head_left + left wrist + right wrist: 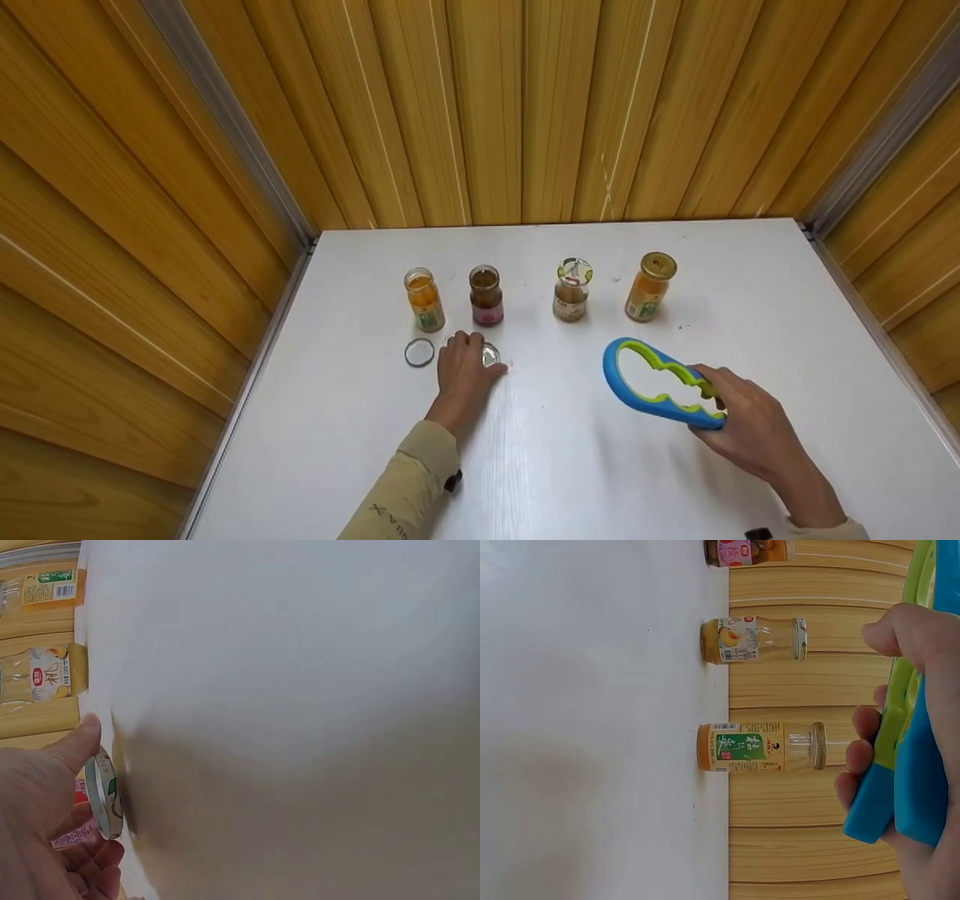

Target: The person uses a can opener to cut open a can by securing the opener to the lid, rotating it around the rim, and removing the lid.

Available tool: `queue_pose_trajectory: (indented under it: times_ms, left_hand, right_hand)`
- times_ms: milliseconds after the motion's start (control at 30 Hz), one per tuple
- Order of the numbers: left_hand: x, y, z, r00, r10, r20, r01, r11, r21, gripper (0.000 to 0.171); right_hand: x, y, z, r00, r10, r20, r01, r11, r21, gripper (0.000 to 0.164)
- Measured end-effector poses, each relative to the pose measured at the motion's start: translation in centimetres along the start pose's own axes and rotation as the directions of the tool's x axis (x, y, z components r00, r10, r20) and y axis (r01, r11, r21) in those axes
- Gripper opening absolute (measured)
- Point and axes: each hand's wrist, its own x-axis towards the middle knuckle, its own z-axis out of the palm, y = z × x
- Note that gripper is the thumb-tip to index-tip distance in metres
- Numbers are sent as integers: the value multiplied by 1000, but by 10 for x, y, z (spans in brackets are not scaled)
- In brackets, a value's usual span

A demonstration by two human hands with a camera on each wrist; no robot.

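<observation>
My left hand [463,365] is low over the white table, its thumb and fingers pinching a jar lid [105,793] by the edge. The lid's pale inner side faces the palm in the left wrist view. Just beyond this hand stands an open jar with a dark filling and pink label [487,297]. My right hand [750,416] grips the handles of a blue and green jar opener [626,379], held above the table with its loop pointing left. Behind the opener is an orange jar [649,289] with its gold lid on.
At the left stands an open orange jar [425,300], with a loose lid [419,352] lying in front of it. A jar with a patterned lid [571,291] stands between the dark and the gold-lidded jars. Wood-look panels [487,112] wall in the table [540,465].
</observation>
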Motion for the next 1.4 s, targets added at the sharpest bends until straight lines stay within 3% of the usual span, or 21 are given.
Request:
queue_pose_trajectory:
  times_ms: [233, 567, 867, 1033, 1133, 1300, 1400]
  left_hand:
    - [-2, -3, 5, 1000, 6, 18, -7, 998, 61, 66]
    - [0, -4, 5, 999, -5, 32, 4, 999, 43, 70]
    - [-1, 5, 0, 998, 4, -57, 0, 998, 58, 73]
    - [1, 22, -6, 989, 48, -140, -49, 999, -6, 62]
    - [3, 37, -11, 976, 101, -193, -117, 990, -78, 59]
    - [13, 63, -18, 941, 192, -279, -247, 952, -180, 60]
    - [21, 76, -22, 942, 192, -274, -267, 925, -270, 65]
  right_hand:
    - [1, 3, -3, 1000, 25, 4, -25, 1000, -11, 73]
    - [-3, 11, -8, 998, 56, -9, -56, 998, 2, 70]
    - [-6, 17, -10, 998, 48, -46, -48, 999, -3, 69]
    - [-7, 18, -9, 997, 64, -41, -65, 998, -10, 70]
    - [-7, 19, -9, 997, 73, -38, -73, 997, -10, 70]
    - [-7, 20, -6, 996, 81, -47, -81, 997, -15, 70]
    - [-6, 21, -4, 996, 70, -55, -71, 997, -12, 70]
